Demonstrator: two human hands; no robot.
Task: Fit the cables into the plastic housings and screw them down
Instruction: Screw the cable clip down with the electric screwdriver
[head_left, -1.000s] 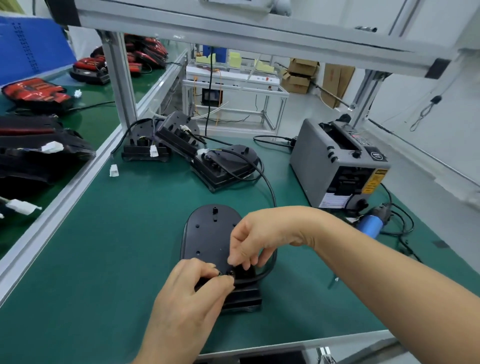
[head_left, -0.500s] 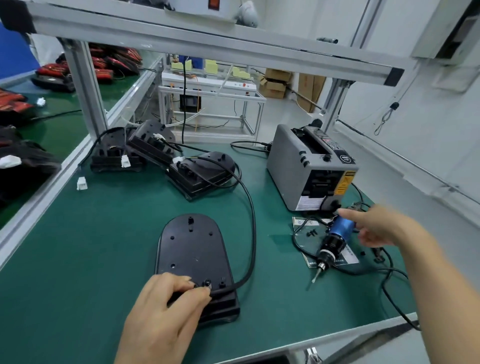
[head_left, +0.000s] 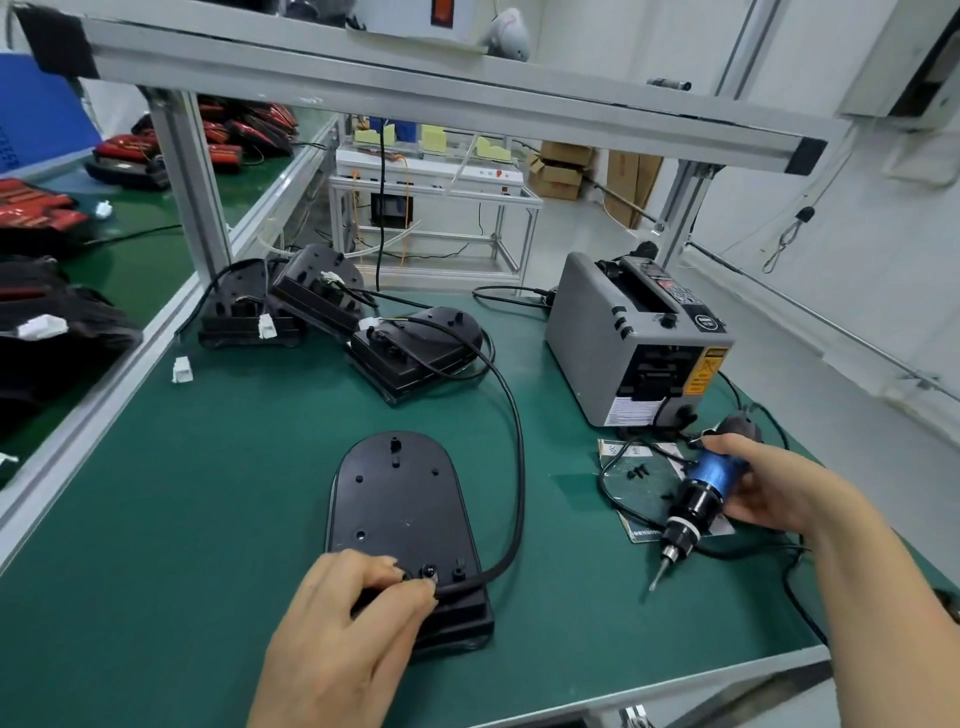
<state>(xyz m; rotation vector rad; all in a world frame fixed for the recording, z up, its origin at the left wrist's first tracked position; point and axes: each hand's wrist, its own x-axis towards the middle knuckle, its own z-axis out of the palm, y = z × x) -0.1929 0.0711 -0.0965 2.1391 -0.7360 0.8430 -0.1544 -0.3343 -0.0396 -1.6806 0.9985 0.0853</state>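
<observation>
A black plastic housing (head_left: 397, 512) lies flat on the green mat in front of me. A black cable (head_left: 517, 431) runs from its near end in an arc back to another housing. My left hand (head_left: 340, 631) rests on the housing's near end, its fingertips pinching the cable beside a small black screw (head_left: 429, 570). My right hand (head_left: 774, 491) grips the blue and black electric screwdriver (head_left: 698, 493) to the right, its bit pointing down and left just above the mat.
Three more black housings with white connectors (head_left: 332, 317) lie at the back. A grey tape dispenser (head_left: 631, 343) stands at right. Loose black screws (head_left: 638, 472) lie on a card beside the screwdriver. An aluminium frame post (head_left: 189, 182) rises at left. The table edge runs close along the front.
My right hand left the housing, reached right and closed round the screwdriver, lifting it off the mat. My left hand has stayed on the housing's near end.
</observation>
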